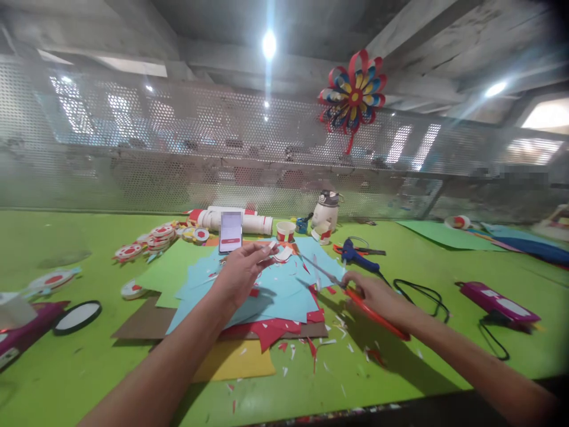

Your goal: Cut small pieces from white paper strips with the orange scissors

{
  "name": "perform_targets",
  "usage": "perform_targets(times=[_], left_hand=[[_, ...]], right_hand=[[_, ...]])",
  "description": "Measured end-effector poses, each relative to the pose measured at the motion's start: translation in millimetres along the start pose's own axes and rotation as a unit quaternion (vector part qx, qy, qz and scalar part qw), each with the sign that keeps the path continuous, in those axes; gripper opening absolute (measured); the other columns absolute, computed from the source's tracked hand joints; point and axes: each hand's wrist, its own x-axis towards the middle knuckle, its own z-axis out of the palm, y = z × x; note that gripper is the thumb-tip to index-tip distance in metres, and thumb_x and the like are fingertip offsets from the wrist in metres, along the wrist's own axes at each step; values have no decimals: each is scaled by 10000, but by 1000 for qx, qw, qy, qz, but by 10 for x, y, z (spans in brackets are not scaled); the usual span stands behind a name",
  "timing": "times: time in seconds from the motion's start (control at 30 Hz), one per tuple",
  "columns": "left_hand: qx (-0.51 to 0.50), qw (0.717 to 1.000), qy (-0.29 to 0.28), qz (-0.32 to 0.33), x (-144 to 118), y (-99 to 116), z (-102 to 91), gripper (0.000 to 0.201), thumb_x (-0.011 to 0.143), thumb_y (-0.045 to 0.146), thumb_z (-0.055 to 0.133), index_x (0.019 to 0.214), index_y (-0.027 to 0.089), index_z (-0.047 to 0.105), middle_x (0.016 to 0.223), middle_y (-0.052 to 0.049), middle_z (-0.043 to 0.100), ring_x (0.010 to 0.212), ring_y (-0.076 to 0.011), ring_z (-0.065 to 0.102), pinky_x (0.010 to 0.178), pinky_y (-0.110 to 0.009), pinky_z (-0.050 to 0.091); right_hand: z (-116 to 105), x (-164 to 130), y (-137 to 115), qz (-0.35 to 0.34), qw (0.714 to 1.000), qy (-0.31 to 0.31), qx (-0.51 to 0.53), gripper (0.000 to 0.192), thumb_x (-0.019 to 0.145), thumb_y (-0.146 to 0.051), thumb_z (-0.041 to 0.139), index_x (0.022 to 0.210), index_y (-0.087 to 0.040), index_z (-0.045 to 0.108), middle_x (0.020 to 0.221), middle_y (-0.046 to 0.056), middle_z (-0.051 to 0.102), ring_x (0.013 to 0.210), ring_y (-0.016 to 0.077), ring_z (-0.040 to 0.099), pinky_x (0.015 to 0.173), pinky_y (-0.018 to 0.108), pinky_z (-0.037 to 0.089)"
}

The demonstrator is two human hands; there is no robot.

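Left hand pinches a white paper scrap over the blue sheets, right hand grips red scissors; phone far, glue gun right.

A bright green tabletop fills the lower half of the view, its near edge dark along the bottom right. Behind its far edge a perforated metal screen runs from left to right across the whole width, grey and dotted with small round holes, with blurred shapes showing through it. A red, blue and yellow paper pinwheel hangs on the screen toward the right. Above, a grey concrete ceiling with heavy beams slopes overhead. A round ceiling lamp glares white at the top centre; another light shines farther right.
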Motion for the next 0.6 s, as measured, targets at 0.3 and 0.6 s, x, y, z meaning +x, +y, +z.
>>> perform_targets(times=[0.3,0.6], left_hand=[[63,996,-39,56,-81,-16,107,134,740,262,688,702,145,636,890,-83,719,977,-214,634,905,-371,471],[90,994,-48,47,-105,16,121,138,740,279,685,722,144,660,843,-67,712,864,-181,650,882,-342,483]], right_hand=[[-51,-354,-517,-140,971,17,194,194,849,-344,511,962,-203,581,738,21,605,638,182,559,570,260,444],[-50,-364,-644,-115,971,60,199,288,850,-447,529,938,-198,643,691,19,581,591,170,503,499,248,385]])
